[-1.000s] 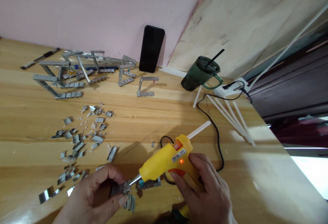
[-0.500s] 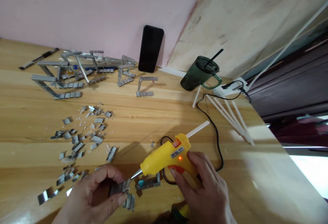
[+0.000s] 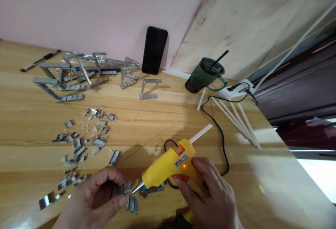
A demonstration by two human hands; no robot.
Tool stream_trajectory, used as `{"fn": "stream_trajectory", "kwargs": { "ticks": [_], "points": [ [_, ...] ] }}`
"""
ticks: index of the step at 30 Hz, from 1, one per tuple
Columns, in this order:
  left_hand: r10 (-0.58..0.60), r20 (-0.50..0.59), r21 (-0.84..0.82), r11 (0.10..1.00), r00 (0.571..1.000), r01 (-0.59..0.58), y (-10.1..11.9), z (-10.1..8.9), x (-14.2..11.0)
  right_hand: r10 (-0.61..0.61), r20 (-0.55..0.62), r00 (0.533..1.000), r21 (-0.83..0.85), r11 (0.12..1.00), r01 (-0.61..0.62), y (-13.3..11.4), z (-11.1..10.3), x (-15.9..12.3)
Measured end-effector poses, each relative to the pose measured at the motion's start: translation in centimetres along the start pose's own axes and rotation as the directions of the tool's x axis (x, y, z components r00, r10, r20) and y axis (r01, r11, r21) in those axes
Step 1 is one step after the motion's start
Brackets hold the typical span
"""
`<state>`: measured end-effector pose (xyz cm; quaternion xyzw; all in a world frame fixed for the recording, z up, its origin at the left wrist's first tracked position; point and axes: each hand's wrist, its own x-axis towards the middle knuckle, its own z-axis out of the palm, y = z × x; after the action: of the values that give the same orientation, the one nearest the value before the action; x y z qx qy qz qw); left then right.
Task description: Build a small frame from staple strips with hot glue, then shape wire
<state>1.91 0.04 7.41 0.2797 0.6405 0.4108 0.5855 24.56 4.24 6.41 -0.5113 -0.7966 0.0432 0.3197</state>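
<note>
left hand (image 3: pixel 90 197): thumb and forefinger pinched on grey piece (image 3: pixel 122 188), over desk (image 3: pixel 252 183) | right hand (image 3: pixel 214 195): wrapped around yellow glue gun (image 3: pixel 162 169) | nozzle (image 3: pixel 138 187): just beside grey piece's right end

Label (image 3: pixel 181 159) on yellow glue gun (image 3: pixel 159 171), print illegible

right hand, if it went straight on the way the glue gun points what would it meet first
Probably the grey piece pinched in the left hand, just beyond the nozzle of the glue gun; the left thumb lies close to that line too, and depth is unclear.
</note>
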Motion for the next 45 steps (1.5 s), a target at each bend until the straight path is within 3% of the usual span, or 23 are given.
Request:
{"fn": "stream_trajectory", "kwargs": {
  "ticks": [8,13,16,19,22,24,26,29,31,34,35,36,38,40,43,45],
  "points": [
    [-0.013,0.033,0.043,0.999,0.999,0.011,-0.5,-0.1,0.0,0.018,-0.015,1.0,-0.025,1.0,-0.019,-0.2,0.2,-0.2],
    [0.025,0.003,0.092,0.995,1.0,-0.025,-0.4,0.0,0.1,0.067,0.014,0.998,-0.183,0.981,-0.063,0.4,0.1,0.6],
    [0.043,-0.031,0.137,0.99,0.999,-0.038,-0.4,0.0,0.4,0.181,0.043,0.982,-0.319,0.934,-0.159,1.8,-0.4,1.2],
    [0.072,-0.043,0.251,0.966,0.996,-0.059,-0.5,-0.1,0.7,0.396,0.06,0.916,-0.43,0.839,-0.334,3.9,-1.2,1.8],
    [0.105,-0.033,0.35,0.933,0.994,-0.087,-0.8,-0.2,1.2,0.606,0.112,0.788,-0.522,0.711,-0.472,6.0,-1.6,2.2],
    [0.127,-0.01,0.41,0.905,0.992,-0.112,-0.9,-0.2,1.4,0.676,0.122,0.727,-0.559,0.652,-0.512,7.1,-1.6,2.3],
    [0.144,0.017,0.476,0.869,0.989,-0.135,-0.9,-0.2,1.6,0.697,0.121,0.707,-0.578,0.628,-0.52,8.0,-1.4,2.2],
    [0.188,0.052,0.577,0.796,0.981,-0.183,-0.7,-0.2,1.7,0.669,0.126,0.733,-0.586,0.646,-0.488,8.7,-1.4,1.8],
    [0.228,0.081,0.626,0.746,0.97,-0.228,-0.6,-0.2,1.8,0.596,0.098,0.797,-0.562,0.694,-0.45,8.6,-1.7,1.7],
    [0.256,0.1,0.679,0.688,0.961,-0.254,-0.5,-0.1,1.8,0.354,0.011,0.935,-0.417,0.852,-0.318,7.0,-2.3,1.7],
    [0.253,0.1,0.691,0.679,0.962,-0.25,-0.5,-0.1,1.8,0.25,0.009,0.968,-0.341,0.911,-0.232,6.1,-2.3,1.8],
    [0.247,0.101,0.698,0.673,0.964,-0.245,-0.6,0.0,1.8,0.118,0.081,0.99,-0.231,0.968,-0.096,5.0,-2.2,1.9],
    [0.238,0.121,0.701,0.666,0.964,-0.253,-0.6,0.0,1.9,-0.077,0.282,0.956,-0.02,0.996,0.086,2.9,-1.7,2.1],
    [0.255,0.159,0.699,0.653,0.954,-0.291,-0.7,0.0,2.1,-0.13,0.474,0.871,0.051,0.991,0.12,1.2,-0.7,2.3],
    [0.305,0.236,0.699,0.606,0.923,-0.379,-0.7,-0.2,2.7,-0.113,0.642,0.758,0.02,0.991,0.132,0.0,0.8,2.8],
    [0.33,0.31,0.695,0.561,0.892,-0.449,-0.7,-0.4,3.1,-0.079,0.7,0.71,-0.018,0.992,0.129,0.1,1.5,3.1]
  ]
}}
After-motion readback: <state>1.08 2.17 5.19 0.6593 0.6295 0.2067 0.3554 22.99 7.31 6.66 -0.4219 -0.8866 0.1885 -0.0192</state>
